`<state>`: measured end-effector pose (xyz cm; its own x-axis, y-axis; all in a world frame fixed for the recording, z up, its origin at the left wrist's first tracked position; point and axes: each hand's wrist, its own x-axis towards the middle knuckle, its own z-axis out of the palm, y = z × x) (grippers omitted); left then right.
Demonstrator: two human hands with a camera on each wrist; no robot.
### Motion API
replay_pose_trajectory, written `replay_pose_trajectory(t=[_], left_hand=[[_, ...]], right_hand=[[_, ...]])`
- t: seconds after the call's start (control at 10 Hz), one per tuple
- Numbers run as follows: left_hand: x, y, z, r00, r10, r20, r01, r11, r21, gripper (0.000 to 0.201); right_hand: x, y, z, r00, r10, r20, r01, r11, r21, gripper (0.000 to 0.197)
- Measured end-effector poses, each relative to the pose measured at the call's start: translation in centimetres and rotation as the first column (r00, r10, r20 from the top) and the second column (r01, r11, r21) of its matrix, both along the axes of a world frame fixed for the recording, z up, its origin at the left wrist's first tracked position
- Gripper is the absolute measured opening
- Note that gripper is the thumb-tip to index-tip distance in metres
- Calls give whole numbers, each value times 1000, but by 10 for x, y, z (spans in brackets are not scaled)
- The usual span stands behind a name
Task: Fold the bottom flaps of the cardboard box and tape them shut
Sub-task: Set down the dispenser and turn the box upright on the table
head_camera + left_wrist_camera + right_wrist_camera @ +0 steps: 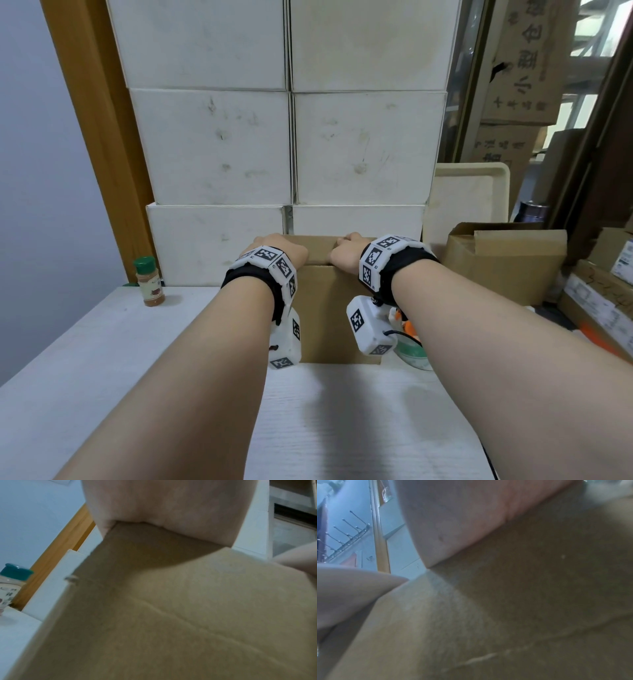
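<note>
Head view, box: I see the cardboard box (337,308) standing on the white surface (342,428), close in front of the stacked white cartons (219,147); its upturned end carries the flaps.
Head view, grips: my left hand (279,251) and right hand (346,255) both rest on the top near edge, fingers reaching over out of sight; I cannot tell whether either grip is curled round a flap or pressing flat.
Head view, tape: something green and orange (409,346) sits just beside the box under my right wrist; too hidden to name.
Left wrist view: palm presses cardboard; a crease runs across the panel; spice bottle (12,585) stands well apart.
Right wrist view: blurred; palm on cardboard, nothing more.
Risk: if I lift one hand for tape, the flaps may spring up; uneven pressure could skew the seam or slide the box back against the cartons.
</note>
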<state>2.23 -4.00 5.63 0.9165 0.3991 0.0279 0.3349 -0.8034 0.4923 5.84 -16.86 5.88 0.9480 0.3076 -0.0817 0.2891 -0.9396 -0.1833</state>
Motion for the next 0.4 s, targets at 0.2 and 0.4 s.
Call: replay_pose_trajectory(t=[0.2, 0.4], left_hand=[[-6, 1, 3, 999, 11, 49, -6, 994, -109, 14], [-3, 8, 17, 994, 72, 83, -46, 958, -283, 27]], right_hand=[[0, -2, -2, 987, -94, 130, 70, 982, 175, 40], [-15, -14, 7, 925, -253, 284, 158, 935, 319, 36]])
